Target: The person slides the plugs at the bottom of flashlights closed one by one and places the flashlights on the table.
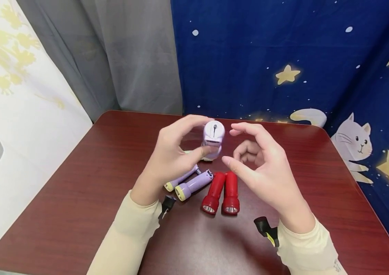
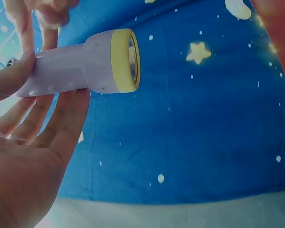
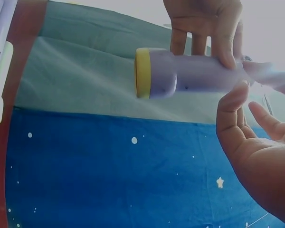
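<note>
My left hand (image 1: 170, 152) grips a purple flashlight (image 2: 61, 69) between thumb and fingers, off the table. Its yellow-rimmed lens (image 2: 126, 61) points away from me, and its pale tail end (image 1: 214, 130) faces the head camera. To its right is my right hand (image 1: 266, 168), fingers bent loosely and thumb apart from them, holding nothing. In the right wrist view, this hand's fingertips (image 3: 237, 92) are close to the flashlight's tail; whether they touch it is hard to tell there, but the head view shows a gap.
Two purple flashlights (image 1: 194, 185) with yellow rims lie on the dark red table (image 1: 77, 198), beside two red flashlights (image 1: 230, 194). Something pale green (image 3: 1, 88) lies farther back, mostly hidden by my left hand in the head view. Curtains (image 1: 235, 68) hang behind the table.
</note>
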`<move>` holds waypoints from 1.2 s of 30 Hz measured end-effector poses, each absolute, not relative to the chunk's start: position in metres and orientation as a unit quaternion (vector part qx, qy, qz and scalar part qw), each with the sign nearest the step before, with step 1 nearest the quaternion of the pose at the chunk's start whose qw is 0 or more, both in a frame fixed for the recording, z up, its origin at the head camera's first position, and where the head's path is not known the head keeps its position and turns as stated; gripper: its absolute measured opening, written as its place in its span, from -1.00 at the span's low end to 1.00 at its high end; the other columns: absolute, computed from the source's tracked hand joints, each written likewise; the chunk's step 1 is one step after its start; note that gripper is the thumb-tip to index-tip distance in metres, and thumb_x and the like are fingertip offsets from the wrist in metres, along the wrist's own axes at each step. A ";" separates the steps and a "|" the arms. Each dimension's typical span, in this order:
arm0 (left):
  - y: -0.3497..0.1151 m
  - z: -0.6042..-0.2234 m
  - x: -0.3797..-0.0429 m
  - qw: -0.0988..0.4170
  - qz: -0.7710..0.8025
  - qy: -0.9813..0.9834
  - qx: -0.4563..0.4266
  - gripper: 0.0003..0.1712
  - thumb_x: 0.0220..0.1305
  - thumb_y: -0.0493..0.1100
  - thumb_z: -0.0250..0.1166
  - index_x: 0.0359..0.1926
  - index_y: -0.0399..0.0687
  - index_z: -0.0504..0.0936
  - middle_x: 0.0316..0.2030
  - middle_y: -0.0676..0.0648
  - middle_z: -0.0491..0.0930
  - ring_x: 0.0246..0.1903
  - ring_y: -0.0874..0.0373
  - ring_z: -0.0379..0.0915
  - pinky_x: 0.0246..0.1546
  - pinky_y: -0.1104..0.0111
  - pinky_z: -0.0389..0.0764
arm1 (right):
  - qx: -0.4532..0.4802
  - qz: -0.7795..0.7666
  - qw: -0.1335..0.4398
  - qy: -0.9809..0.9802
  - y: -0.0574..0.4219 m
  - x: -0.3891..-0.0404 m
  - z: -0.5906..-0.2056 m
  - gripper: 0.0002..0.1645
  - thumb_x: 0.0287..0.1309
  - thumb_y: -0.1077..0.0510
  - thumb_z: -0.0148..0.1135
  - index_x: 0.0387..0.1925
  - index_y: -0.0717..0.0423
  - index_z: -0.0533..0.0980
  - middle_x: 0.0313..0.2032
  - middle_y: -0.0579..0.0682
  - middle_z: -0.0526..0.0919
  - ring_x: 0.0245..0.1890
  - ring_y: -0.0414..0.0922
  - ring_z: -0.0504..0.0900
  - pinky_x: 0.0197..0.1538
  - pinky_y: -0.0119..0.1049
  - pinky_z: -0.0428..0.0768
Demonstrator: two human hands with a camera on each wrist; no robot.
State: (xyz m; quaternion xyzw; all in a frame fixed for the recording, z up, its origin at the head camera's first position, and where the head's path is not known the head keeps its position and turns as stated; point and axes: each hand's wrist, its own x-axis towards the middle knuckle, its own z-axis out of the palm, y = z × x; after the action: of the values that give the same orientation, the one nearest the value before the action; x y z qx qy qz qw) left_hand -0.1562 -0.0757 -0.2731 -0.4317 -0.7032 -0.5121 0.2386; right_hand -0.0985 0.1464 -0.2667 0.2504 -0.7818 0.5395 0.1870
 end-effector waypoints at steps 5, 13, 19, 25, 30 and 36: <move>-0.093 -0.271 -0.169 0.247 -0.531 -0.710 -0.391 -0.43 0.06 -0.49 0.60 0.14 -0.34 0.67 -0.05 -0.19 0.77 -0.07 0.11 0.75 0.05 0.29 0.80 | 0.229 0.510 0.178 -0.810 0.152 -0.104 -0.270 -0.32 0.14 0.34 0.56 0.28 -0.01 0.56 -0.16 -0.15 0.63 -0.37 -0.18 0.66 -0.24 -0.46 0.70; -0.141 -0.289 -0.232 0.179 -0.523 -0.805 -0.214 -0.47 0.16 -0.34 0.60 0.16 -0.17 0.68 -0.01 -0.21 0.78 -0.06 0.14 0.76 0.00 0.35 0.79 | 0.240 0.382 0.053 -0.891 0.157 -0.129 -0.290 -0.48 0.22 0.10 0.55 0.20 -0.10 0.59 0.01 -0.14 0.66 -0.33 -0.27 0.69 -0.20 -0.36 0.72; -0.182 -0.317 -0.287 0.148 -0.479 -0.858 -0.113 -0.48 0.31 -0.24 0.51 0.26 -0.16 0.60 0.13 -0.26 0.73 0.10 -0.10 0.72 0.22 0.02 0.68 | 0.247 0.293 -0.064 -0.921 0.155 -0.142 -0.316 -0.46 0.25 0.01 0.52 0.21 0.00 0.59 0.19 0.00 0.59 -0.28 -0.27 0.69 -0.13 -0.31 0.73; -0.205 -0.347 -0.319 0.099 -0.457 -0.878 -0.100 -0.43 0.42 -0.28 0.40 0.39 -0.22 0.48 0.28 -0.32 0.62 0.25 -0.20 0.62 0.35 -0.10 0.61 | 0.202 0.213 -0.095 -0.951 0.158 -0.148 -0.341 -0.38 0.24 -0.07 0.51 0.24 0.10 0.60 0.25 0.11 0.59 0.13 0.03 0.68 0.19 -0.02 0.75; -0.213 -0.369 -0.332 0.079 -0.459 -0.880 -0.088 -0.42 0.48 -0.31 0.33 0.44 -0.26 0.41 0.32 -0.36 0.57 0.31 -0.23 0.58 0.38 -0.09 0.58 | 0.186 0.193 -0.112 -0.957 0.158 -0.152 -0.356 -0.28 0.25 -0.13 0.49 0.32 0.12 0.54 0.26 0.14 0.57 0.18 0.06 0.65 0.24 0.01 0.73; -0.213 -0.384 -0.342 0.093 -0.442 -0.889 -0.072 -0.42 0.50 -0.33 0.26 0.47 -0.30 0.38 0.26 -0.40 0.59 0.23 -0.19 0.58 0.33 -0.03 0.59 | 0.183 0.182 -0.125 -0.958 0.156 -0.150 -0.363 -0.17 0.19 -0.14 0.53 0.40 0.10 0.49 0.27 0.13 0.55 0.16 0.06 0.65 0.23 0.04 0.71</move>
State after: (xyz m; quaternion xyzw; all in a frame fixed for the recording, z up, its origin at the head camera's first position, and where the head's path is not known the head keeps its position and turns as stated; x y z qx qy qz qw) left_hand -0.3422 -0.2134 -0.3838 -0.0720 -0.8891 -0.4424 0.0929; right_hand -0.1503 0.1562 -0.3629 0.1833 -0.9578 0.1823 -0.1255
